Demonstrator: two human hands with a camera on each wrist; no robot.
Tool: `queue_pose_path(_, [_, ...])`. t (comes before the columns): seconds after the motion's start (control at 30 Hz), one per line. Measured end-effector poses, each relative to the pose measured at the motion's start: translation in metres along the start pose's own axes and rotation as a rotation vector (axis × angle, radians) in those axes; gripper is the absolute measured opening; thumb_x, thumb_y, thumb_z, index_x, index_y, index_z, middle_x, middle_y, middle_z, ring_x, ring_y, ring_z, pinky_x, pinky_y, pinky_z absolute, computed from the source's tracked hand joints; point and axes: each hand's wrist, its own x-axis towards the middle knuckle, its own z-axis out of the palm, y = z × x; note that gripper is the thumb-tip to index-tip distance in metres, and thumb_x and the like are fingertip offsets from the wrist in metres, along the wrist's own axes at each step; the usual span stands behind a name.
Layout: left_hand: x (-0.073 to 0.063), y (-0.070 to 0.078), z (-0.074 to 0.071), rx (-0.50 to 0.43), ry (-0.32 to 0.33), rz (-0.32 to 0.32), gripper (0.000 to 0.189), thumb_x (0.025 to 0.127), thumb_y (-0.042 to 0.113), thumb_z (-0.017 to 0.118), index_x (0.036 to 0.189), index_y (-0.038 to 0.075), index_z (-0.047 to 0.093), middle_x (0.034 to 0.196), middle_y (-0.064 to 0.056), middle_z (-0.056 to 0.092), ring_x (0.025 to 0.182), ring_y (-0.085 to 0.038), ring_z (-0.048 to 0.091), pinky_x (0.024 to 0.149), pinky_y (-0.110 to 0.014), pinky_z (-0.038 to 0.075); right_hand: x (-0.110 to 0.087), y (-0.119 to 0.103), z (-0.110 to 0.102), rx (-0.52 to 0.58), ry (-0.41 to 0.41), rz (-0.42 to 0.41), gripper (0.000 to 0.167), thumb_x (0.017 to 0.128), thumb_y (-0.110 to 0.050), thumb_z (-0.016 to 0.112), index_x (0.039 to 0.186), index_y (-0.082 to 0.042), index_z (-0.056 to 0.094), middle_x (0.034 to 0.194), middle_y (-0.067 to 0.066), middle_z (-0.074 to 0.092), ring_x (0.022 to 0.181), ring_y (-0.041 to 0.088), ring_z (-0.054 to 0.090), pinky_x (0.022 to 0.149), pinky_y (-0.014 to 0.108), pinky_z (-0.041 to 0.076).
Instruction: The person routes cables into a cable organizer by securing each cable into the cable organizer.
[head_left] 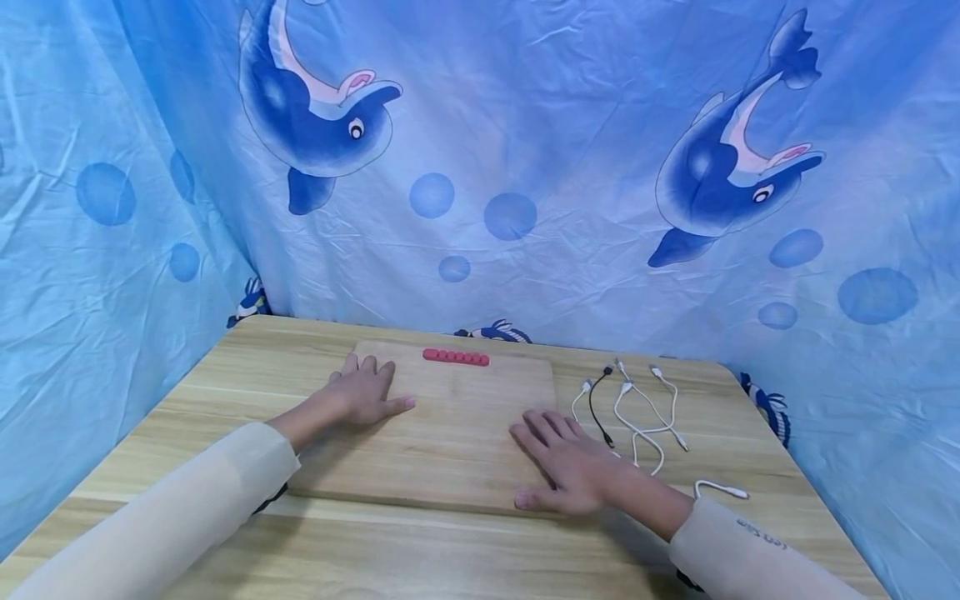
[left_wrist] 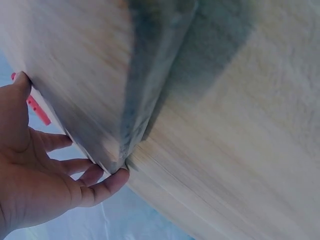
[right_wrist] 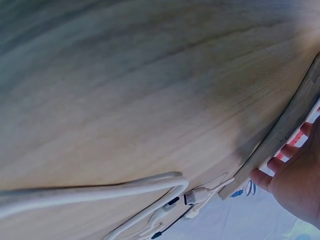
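Board: pale rectangular wooden board [head_left: 450,446], centre of frame, lying on the light wood-grain worktop [head_left: 360,554]; looks level, can't tell if every corner sits fully down.
Left grip [head_left: 365,393]: bare hand at the board's left edge, toward its upper-left corner; fingers spread, thumb out over the face, nothing clasped.
Right grip [head_left: 570,465]: bare hand on the board's lower-right part; fingers spread, thumb by the lower edge, resting only, no pinch.
Red strip: red ridged bar [head_left: 456,357] near the board's upper edge, upper middle of the board, neither hand on it.
Cables: thin white cables [head_left: 636,432] and one thin black cable [head_left: 608,371], right of centre, just beside the board; short white cable [head_left: 731,490] lower right, near the pale right sleeve [head_left: 750,554].
Step in hand: reads as steadying or squaring the board.
Good form: light, even pressure both sides; small slides, no lifting one corner.
Watch: a shove rightward could snag cables; right forearm should clear them. Tilting might shift the red strip; can't tell if it's fixed.
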Motion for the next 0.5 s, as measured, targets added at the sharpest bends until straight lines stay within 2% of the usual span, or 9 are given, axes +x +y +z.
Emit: queue_pose_path(0.5, [-0.0002, 0.0029, 0.0041, 0.033, 0.025, 0.01, 0.093, 0.096, 0.071, 0.049, 0.152, -0.004, 0.041, 0.149, -0.037, 0.038, 0.142, -0.065, 0.017, 0.102, -0.079, 0.031, -0.0052, 0.0011, 0.0027, -0.02, 0.031, -0.023, 0.101, 0.09, -0.087, 0.028, 0.165, -0.02, 0.016, 0.169, 0.016, 0.016, 0.153, 0.04, 0.018, 0.118, 0.063, 0.023])
